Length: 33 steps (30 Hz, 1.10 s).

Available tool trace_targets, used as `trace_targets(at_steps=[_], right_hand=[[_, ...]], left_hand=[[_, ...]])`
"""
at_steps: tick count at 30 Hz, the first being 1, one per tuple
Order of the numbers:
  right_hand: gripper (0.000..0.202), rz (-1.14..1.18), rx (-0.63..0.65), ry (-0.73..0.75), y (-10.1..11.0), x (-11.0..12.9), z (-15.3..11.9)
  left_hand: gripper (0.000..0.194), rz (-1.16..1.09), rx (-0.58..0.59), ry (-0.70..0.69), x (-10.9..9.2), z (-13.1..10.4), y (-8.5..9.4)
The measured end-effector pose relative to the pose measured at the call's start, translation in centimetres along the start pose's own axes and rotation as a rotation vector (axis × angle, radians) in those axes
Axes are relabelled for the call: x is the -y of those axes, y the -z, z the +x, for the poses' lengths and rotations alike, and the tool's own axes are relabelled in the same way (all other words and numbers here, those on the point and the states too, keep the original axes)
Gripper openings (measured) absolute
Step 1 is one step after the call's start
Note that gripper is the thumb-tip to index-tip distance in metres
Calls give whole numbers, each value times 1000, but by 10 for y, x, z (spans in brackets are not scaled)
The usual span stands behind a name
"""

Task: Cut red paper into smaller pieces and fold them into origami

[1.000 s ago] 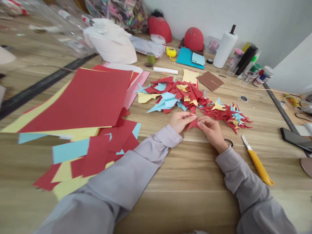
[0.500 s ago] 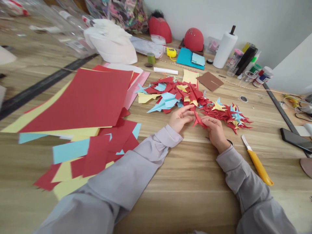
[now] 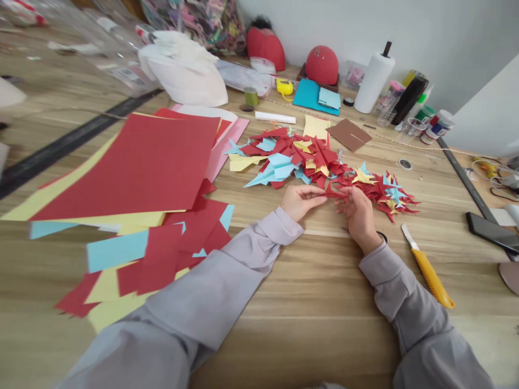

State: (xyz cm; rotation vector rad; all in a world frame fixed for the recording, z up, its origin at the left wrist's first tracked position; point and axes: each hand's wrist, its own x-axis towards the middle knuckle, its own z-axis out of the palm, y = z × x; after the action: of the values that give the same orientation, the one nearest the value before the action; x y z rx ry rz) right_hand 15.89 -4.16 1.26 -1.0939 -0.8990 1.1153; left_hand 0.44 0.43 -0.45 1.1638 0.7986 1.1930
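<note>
Red paper [image 3: 331,193] turned flatter, left fingers [image 3: 317,201] pinching it, grip unclear in right fingers [image 3: 357,200].

head view | from above table [image 3: 308,335] | facing forward, down | near

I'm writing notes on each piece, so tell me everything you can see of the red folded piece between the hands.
The red folded piece is small, plain red and looks like paper. A short pointed tip rises near its middle. The left hand pinches its left end, and the fingers of the right hand hold its right end. It is on the near side of the pile of folded paper. Fingers partly hide it, so its full shape is unclear.
</note>
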Motion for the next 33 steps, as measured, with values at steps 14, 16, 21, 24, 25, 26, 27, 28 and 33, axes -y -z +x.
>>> trace_targets(at_steps=[14,16,21,24,25,26,27,28,33], right_hand=[[28,-212,116,207,-3,0,-6],[29,-230,113,205,-3,-2,-5],[25,-264,118,235,-1,-6,-2],[21,-289,119,245,-1,-6,-2],[20,-298,120,247,-1,-5,-2],[19,-308,123,254,-1,-5,-2],[19,-319,126,265,-1,-5,-2],[18,-335,130,278,-1,-4,-3],[18,-401,148,320,0,-5,-4]], left_hand=[[39,35,91,5,-4,-2,-1],[37,46,90,-5,-4,-2,0],[30,98,96,-65,-2,-1,1],[25,116,127,-162,-1,0,2],[24,119,139,-184,-1,0,2],[23,118,150,-197,0,1,2],[21,113,158,-206,0,1,3],[18,109,163,-212,1,1,3],[14,123,153,-209,4,3,5]])
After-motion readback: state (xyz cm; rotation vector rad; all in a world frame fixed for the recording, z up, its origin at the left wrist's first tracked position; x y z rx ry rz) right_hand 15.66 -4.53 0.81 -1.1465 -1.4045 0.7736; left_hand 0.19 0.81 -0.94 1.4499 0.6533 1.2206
